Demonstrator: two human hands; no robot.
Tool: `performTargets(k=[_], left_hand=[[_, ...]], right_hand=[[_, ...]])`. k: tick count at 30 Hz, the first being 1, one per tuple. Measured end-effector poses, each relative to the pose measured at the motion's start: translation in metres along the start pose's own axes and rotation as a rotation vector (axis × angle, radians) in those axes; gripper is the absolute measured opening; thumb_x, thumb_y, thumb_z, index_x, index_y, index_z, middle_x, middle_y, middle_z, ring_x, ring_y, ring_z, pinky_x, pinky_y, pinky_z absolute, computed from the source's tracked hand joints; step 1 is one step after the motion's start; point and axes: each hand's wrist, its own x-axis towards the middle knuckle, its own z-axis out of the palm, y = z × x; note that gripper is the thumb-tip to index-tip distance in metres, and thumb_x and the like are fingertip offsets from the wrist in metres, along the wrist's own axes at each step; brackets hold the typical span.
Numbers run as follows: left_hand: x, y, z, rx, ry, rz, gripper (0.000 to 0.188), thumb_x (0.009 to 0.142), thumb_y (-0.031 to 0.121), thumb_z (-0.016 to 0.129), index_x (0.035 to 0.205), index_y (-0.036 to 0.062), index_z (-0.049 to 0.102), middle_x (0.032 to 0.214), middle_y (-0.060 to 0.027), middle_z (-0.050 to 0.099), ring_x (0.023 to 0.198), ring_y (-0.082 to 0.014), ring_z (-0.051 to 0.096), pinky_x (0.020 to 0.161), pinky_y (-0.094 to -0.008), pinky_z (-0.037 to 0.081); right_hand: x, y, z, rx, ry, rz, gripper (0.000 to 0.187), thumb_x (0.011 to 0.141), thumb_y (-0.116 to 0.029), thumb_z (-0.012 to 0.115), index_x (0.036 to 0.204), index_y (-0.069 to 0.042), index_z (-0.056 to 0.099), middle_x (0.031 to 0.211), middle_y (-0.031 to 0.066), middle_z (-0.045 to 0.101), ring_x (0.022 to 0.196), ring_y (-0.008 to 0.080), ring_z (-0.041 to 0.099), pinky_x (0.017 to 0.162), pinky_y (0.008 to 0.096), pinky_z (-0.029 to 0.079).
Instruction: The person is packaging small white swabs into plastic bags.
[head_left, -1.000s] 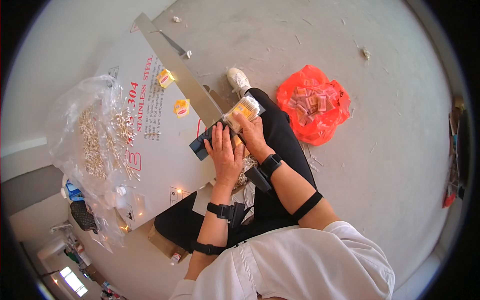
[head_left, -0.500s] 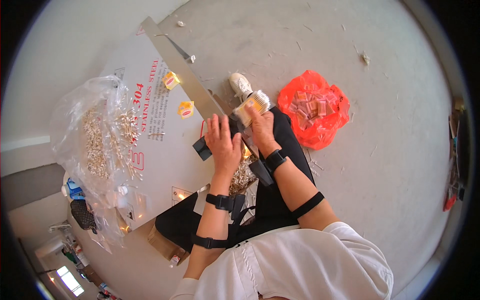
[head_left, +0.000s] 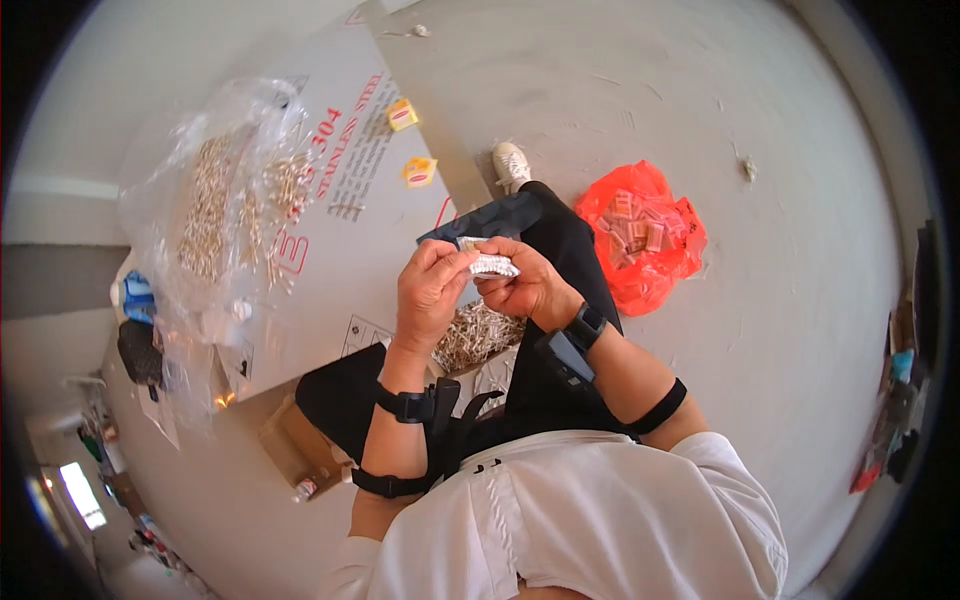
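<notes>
A small clear packet of cotton swabs (head_left: 493,266) is between my two hands, its white tips facing me. My right hand (head_left: 538,288) is closed around it from the right. The fingers of my left hand (head_left: 428,292) pinch its left end. Just below, a box of loose cotton swabs (head_left: 478,337) sits by my lap. Two yellow packets, one farther (head_left: 402,115) and one nearer (head_left: 420,172), lie on the table ahead of my left hand.
The steel-topped table (head_left: 330,250) holds a large clear plastic bag (head_left: 165,190) with many loose swabs. On the floor at right stands a red plastic bag (head_left: 640,285) of pink packets (head_left: 640,225). An open cardboard box (head_left: 290,440) lies below the table; loose swabs litter the floor.
My left hand has come up to the swab packet and now grips it along with my right. The packet has moved nearer and turned, with its tips now toward me. My view has shifted.
</notes>
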Motion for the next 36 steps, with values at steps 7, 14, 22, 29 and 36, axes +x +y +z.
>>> performTargets(k=[7, 14, 22, 29, 36], left_hand=[[-0.052, -0.023, -0.012, -0.23, 0.143, -0.217, 0.031, 0.074, 0.006, 0.077, 0.103, 0.0091, 0.071, 0.097, -0.0067, 0.063, 0.1, -0.0189, 0.059, 0.082, -0.0302, 0.049], [-0.07, -0.043, 0.009, -0.691, 0.274, -0.42, 0.021, 0.088, 0.015, 0.068, 0.105, 0.0031, 0.069, 0.113, -0.0071, 0.064, 0.101, -0.0142, 0.059, 0.091, -0.0288, 0.045], [-0.065, -0.036, 0.015, -0.645, 0.412, -0.524, 0.016, 0.089, 0.012, 0.068, 0.102, 0.0038, 0.069, 0.097, -0.0005, 0.067, 0.088, -0.008, 0.059, 0.077, -0.0234, 0.048], [-0.065, -0.042, 0.021, -0.797, 0.486, -0.602, 0.014, 0.089, 0.01, 0.067, 0.1, 0.0019, 0.069, 0.092, -0.0019, 0.067, 0.086, -0.0081, 0.06, 0.078, -0.0236, 0.048], [-0.066, -0.048, 0.021, -0.707, 0.444, -0.643, 0.015, 0.091, 0.014, 0.066, 0.098, 0.0012, 0.069, 0.083, 0.0006, 0.066, 0.079, -0.0074, 0.059, 0.072, -0.0217, 0.047]], right_hand=[[0.039, 0.032, 0.002, -0.018, 0.194, 0.142, 0.016, 0.088, -0.019, 0.06, 0.076, -0.009, 0.055, 0.06, -0.0005, 0.051, 0.043, 0.0066, 0.039, 0.038, 0.0152, 0.029], [0.053, 0.032, -0.013, -0.001, 0.163, 0.193, 0.031, 0.091, -0.037, 0.06, 0.08, -0.009, 0.055, 0.061, -0.0023, 0.046, 0.043, 0.0036, 0.035, 0.037, 0.0163, 0.026], [0.021, 0.061, -0.007, -1.27, 0.334, -1.099, 0.037, 0.091, -0.025, 0.066, 0.12, -0.003, 0.061, 0.108, 0.0063, 0.062, 0.102, 0.017, 0.056, 0.09, 0.0279, 0.043], [0.054, 0.06, -0.017, -1.391, 0.224, -1.169, 0.022, 0.094, -0.014, 0.061, 0.111, -0.002, 0.066, 0.106, 0.0013, 0.065, 0.098, 0.0089, 0.056, 0.088, 0.0247, 0.044], [0.055, 0.06, -0.014, -1.567, 0.322, -1.209, 0.02, 0.093, -0.013, 0.061, 0.108, -0.001, 0.067, 0.098, 0.0023, 0.067, 0.094, 0.0098, 0.059, 0.086, 0.0246, 0.046]])
